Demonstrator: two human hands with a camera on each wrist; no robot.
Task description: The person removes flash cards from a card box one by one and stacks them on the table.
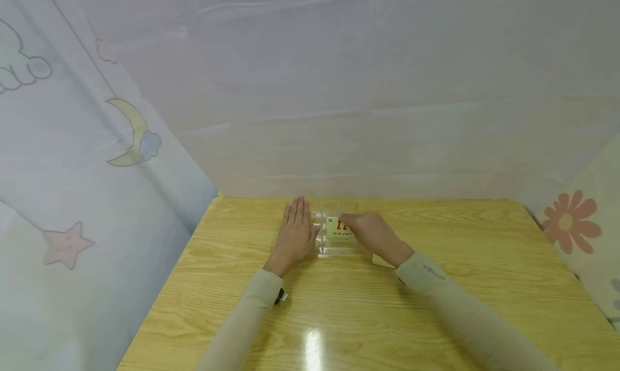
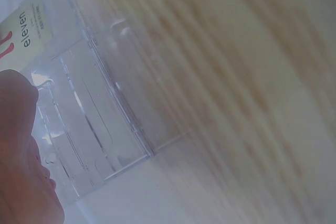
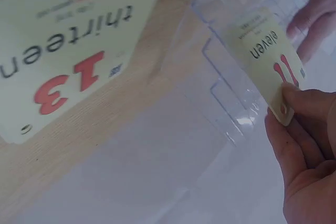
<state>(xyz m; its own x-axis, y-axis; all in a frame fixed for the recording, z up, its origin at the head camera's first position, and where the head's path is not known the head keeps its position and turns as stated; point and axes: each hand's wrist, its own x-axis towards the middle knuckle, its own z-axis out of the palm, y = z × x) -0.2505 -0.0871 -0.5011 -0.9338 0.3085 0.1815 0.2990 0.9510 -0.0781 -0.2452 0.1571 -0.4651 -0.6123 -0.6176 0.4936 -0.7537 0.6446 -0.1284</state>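
A clear plastic organizer [image 1: 334, 251] with divider walls stands near the table's far edge. My left hand [image 1: 295, 231] rests on its left part with straight fingers. The right hand [image 1: 373, 233] pinches a pale flash card [image 3: 262, 51] by its corner between thumb and fingers. That card reads "eleven" with a red 11, and it is over the organizer's right part, tilted in the right wrist view. I cannot tell whether its lower end touches the organizer. Another flash card [image 3: 79, 45], marked "thirteen" and a red 13, lies on the table near the right wrist, mostly hidden in the head view.
The wood-grain table [image 1: 329, 306] ends at a pale wall covering [image 1: 368, 145] behind the organizer. On the left, another covering carries a printed moon [image 1: 131, 131] and star [image 1: 68, 245]. A printed flower [image 1: 571, 222] shows at the right.
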